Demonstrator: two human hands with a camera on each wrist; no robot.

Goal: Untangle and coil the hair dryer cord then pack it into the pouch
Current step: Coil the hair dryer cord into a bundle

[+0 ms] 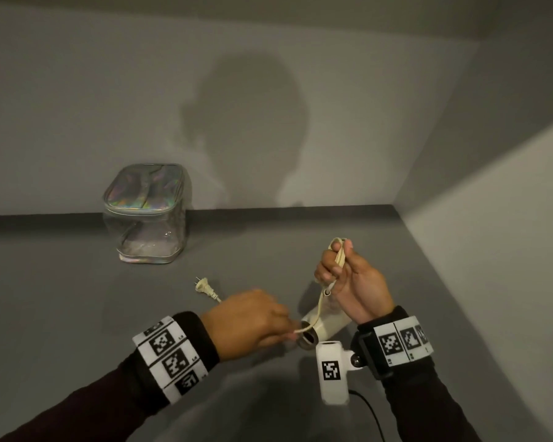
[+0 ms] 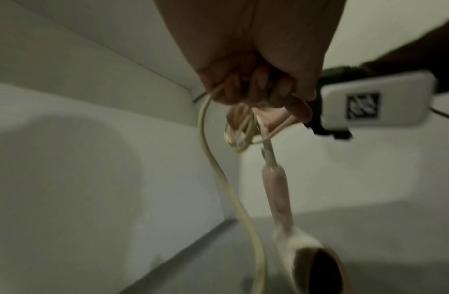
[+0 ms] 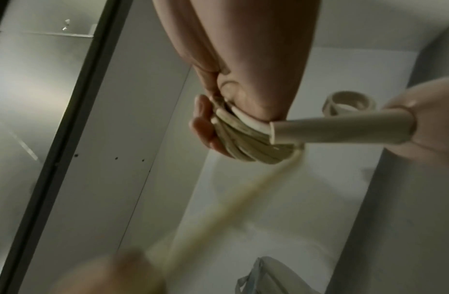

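My right hand (image 1: 336,260) is raised, palm toward me, and grips a small coil (image 1: 340,253) of the cream cord; the right wrist view shows several loops (image 3: 243,147) bunched in its fingers beside the dryer's handle (image 3: 344,127). The cream hair dryer (image 1: 326,325) hangs tilted under that hand, nozzle toward me and low over the table. My left hand (image 1: 284,327) pinches the loose cord (image 1: 320,306) just left of the nozzle. The cord's tail runs under that hand to the plug (image 1: 202,286), which lies on the table. The clear pouch (image 1: 147,215) with an iridescent top stands zipped at the back left.
The grey table (image 1: 77,298) ends at a back wall and at a light wall (image 1: 492,250) close on the right. A white wrist camera (image 1: 331,371) with a black cable juts out below the dryer.
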